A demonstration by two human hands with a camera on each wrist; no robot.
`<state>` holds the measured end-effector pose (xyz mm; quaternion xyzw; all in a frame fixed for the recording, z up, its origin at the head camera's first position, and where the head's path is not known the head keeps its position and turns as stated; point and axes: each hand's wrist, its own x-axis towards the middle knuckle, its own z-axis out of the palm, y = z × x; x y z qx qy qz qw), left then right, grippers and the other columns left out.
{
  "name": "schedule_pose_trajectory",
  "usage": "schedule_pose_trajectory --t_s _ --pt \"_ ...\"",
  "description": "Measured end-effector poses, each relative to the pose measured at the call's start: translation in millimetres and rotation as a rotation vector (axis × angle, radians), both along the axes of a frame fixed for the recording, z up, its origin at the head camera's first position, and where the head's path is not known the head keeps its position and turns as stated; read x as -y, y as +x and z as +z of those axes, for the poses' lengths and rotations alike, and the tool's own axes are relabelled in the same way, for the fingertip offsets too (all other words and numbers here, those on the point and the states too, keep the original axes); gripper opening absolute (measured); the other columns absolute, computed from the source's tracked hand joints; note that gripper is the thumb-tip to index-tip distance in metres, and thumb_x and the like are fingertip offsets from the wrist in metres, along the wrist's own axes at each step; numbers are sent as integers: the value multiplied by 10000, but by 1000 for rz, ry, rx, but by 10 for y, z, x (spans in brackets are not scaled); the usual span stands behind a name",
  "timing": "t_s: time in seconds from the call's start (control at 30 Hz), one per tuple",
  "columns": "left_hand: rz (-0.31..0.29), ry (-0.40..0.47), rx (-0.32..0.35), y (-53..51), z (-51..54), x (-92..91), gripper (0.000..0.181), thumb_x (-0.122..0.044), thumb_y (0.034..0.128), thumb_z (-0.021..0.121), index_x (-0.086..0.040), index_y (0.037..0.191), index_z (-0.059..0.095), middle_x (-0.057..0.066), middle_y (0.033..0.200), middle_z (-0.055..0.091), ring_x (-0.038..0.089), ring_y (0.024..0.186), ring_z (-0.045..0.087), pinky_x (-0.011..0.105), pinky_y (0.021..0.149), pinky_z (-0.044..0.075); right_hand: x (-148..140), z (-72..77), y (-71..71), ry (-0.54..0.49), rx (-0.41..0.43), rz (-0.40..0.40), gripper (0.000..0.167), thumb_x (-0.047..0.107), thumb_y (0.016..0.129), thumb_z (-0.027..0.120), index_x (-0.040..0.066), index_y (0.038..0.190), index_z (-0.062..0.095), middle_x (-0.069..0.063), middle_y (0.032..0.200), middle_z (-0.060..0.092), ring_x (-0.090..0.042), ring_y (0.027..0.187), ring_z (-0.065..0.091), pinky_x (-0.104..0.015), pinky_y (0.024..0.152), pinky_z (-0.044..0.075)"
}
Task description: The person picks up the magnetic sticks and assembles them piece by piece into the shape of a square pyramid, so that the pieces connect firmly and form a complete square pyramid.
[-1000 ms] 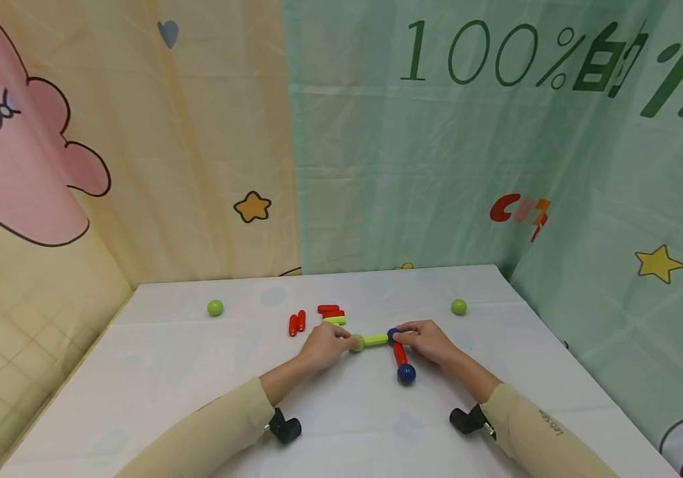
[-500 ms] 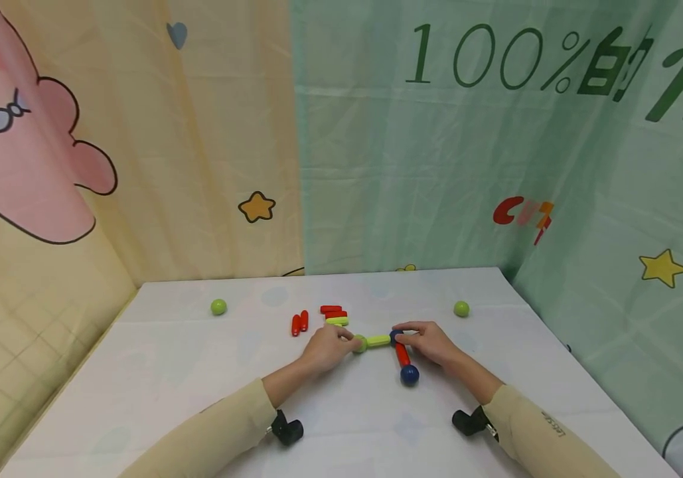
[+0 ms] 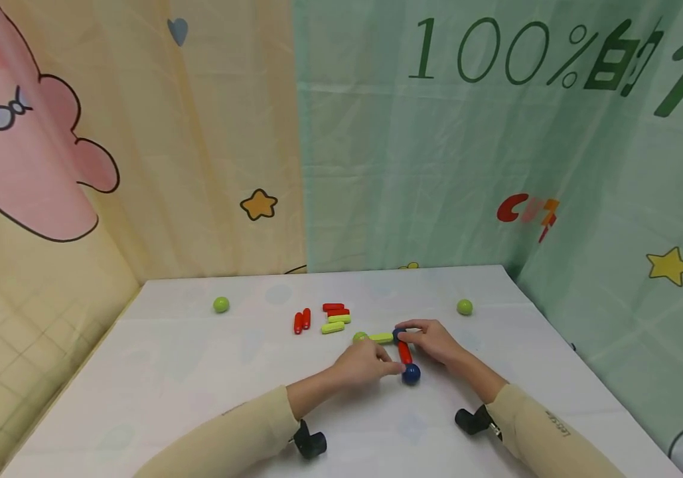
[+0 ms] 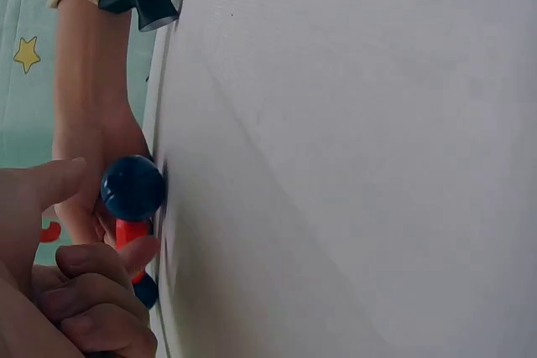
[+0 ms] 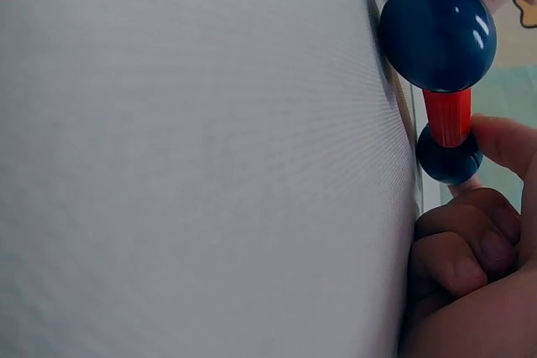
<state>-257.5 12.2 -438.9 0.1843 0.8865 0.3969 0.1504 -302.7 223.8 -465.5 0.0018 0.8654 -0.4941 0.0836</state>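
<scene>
A joined piece lies on the table: a green ball (image 3: 360, 337), a yellow-green stick (image 3: 381, 338), a blue corner ball (image 3: 398, 335), a red stick (image 3: 405, 353) and a front blue ball (image 3: 411, 374). My right hand (image 3: 433, 342) pinches the corner ball between thumb and fingers; the right wrist view shows this ball (image 5: 450, 157) beyond the red stick. My left hand (image 3: 365, 364) is at the front ball, thumb and forefinger spread beside it. In the left wrist view the front ball (image 4: 132, 188) appears between them, not clearly gripped.
Behind the left hand lie red sticks (image 3: 302, 320), more red sticks (image 3: 335, 310) and yellow-green sticks (image 3: 333, 327). Loose green balls stand at the back left (image 3: 221, 305) and back right (image 3: 464, 307). Printed curtains surround the white table (image 3: 198, 372).
My left hand has let go of the green ball and moved right and nearer, to the front blue ball. The right hand stays on the corner ball.
</scene>
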Motion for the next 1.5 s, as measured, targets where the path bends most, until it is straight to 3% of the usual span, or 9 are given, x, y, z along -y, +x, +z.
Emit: schedule_pose_trajectory --t_s 0.1,0.2,0.37,0.43,0.57,0.73,0.9,1.13,1.5 --pt "4 -62 -25 45 -19 -134 400 -526 858 743 -166 685 733 -47 521 481 127 533 488 251 473 316 7 10 5 -1 -4 9 338 356 915 724 157 1188 746 -8 1027 667 -203 905 473 -323 701 324" --pt "25 -89 -51 66 -26 -225 486 -530 856 745 -165 564 610 -63 473 376 120 455 404 252 440 243 12 14 3 4 -14 12 320 343 913 725 156 1172 752 7 1095 684 -198 956 482 -323 726 340" --pt "45 -71 -46 83 -20 -287 482 -447 862 769 -160 544 546 -47 470 374 128 445 385 256 439 224 -3 17 0 11 -20 21 322 337 907 730 151 1169 747 28 708 520 -176 721 445 -292 629 311" --pt "42 -80 -46 96 -11 -287 454 -430 865 769 -155 559 578 -44 474 397 128 454 403 255 442 238 -21 24 7 14 -14 28 319 331 906 730 148 1166 743 21 625 419 -166 620 398 -276 573 291" --pt "20 -126 -59 124 1 -256 402 -428 872 761 -158 593 656 -52 483 424 121 475 428 251 454 267 -55 55 32 31 -11 47 294 308 899 739 127 1130 733 33 573 396 -139 525 355 -252 501 274" --pt "15 -131 -53 171 27 -169 306 -397 867 765 -177 660 712 -62 514 483 116 516 464 254 481 306 -67 108 74 86 -22 84 248 292 899 737 107 1062 709 29 554 384 -131 505 342 -250 496 279" --pt "19 -120 -6 207 57 -51 197 -349 861 773 -159 808 766 -46 599 592 135 587 525 265 527 370 -67 132 118 157 -28 105 213 295 893 738 107 975 682 36 569 405 -127 523 370 -248 513 297" --pt "19 -131 -10 161 36 129 201 -337 872 751 -156 959 761 -43 745 625 148 684 548 288 594 418 -83 139 216 230 -49 80 277 350 867 761 104 891 637 40 587 415 -125 551 384 -253 518 295" --pt "-2 -59 11 32 5 334 178 -254 878 735 -195 1043 765 -44 939 641 172 796 563 319 669 451 -8 156 424 308 -23 -18 359 407 839 787 111 762 598 17 603 406 -156 587 407 -275 541 291"
